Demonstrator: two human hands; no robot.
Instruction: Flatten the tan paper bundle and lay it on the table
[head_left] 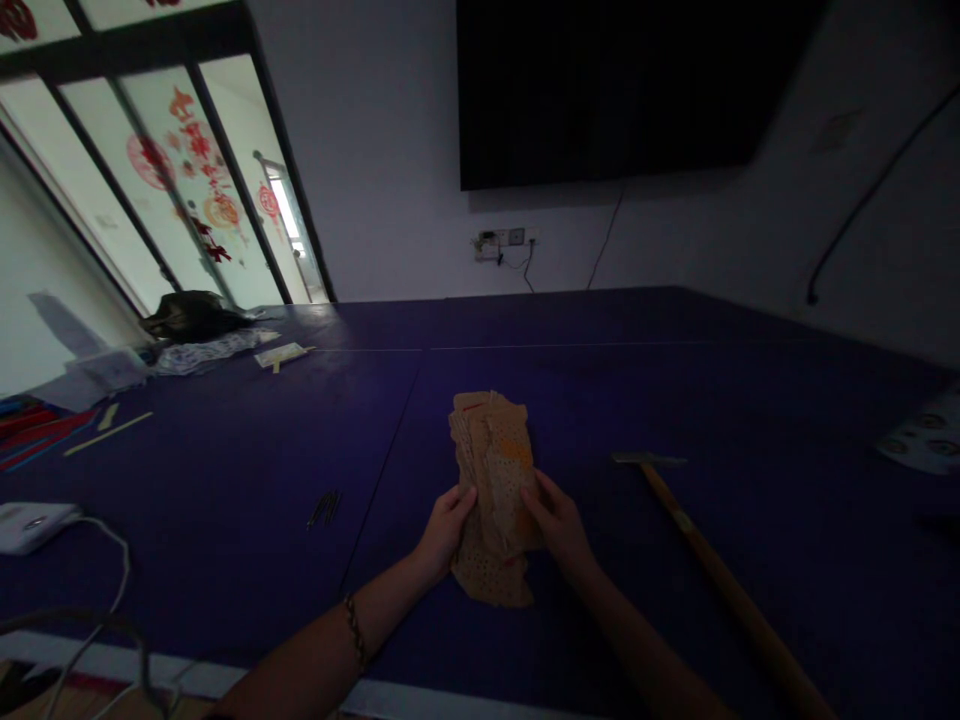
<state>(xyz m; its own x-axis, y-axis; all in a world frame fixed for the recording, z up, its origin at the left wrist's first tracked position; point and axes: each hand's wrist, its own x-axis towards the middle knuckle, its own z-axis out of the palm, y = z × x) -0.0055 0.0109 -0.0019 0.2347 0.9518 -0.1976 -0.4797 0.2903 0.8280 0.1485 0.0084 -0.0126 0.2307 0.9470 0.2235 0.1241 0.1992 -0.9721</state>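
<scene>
A stack of brown perforated paper sheets (491,500) with ragged edges and orange patches is held above the dark blue tabletop (600,620). My left hand (448,527) grips its left edge, thumb on top. On the right edge, my right hand (559,522) is closed with its thumb over the sheets. The fingers beneath the stack are hidden. To the right lies a long wooden-handled hammer (709,560) with a narrow metal head. Several thin dark nail-like pieces (325,508) rest to the left of my hands.
A white box (34,525) with a cable stands at the left. Behind it lie red and blue strips (49,435) and a clear container (105,372). A dark bag (193,315) sits far left. Wall sockets (510,238) and a black screen (600,90) are beyond.
</scene>
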